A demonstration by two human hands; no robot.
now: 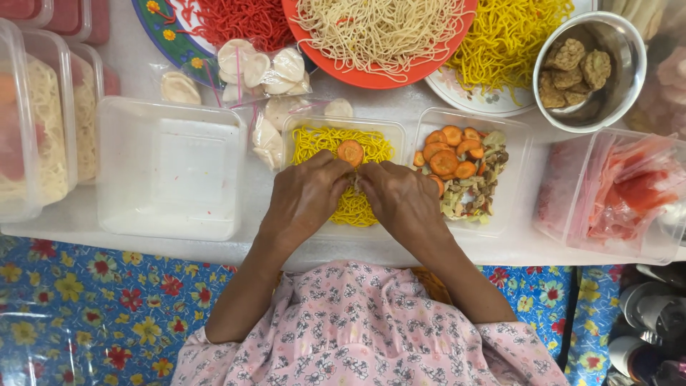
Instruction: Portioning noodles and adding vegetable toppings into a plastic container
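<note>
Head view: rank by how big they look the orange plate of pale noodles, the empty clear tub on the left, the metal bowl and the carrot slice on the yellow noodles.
1. Orange plate, though its top is cut off by the frame.
2. Empty clear tub; close to the plate, so that order is unsure.
3. Metal bowl.
4. Carrot slice.

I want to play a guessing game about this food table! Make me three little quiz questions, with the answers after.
1. True or false: a carrot slice lies on the yellow noodles in the tub under the hands.
2. What colour is the plate with pale noodles? A) blue B) orange C) black
3. What holds the brown pieces at the top right?

Key:
1. True. The left hand and right hand meet just below it.
2. B
3. A metal bowl.
</note>
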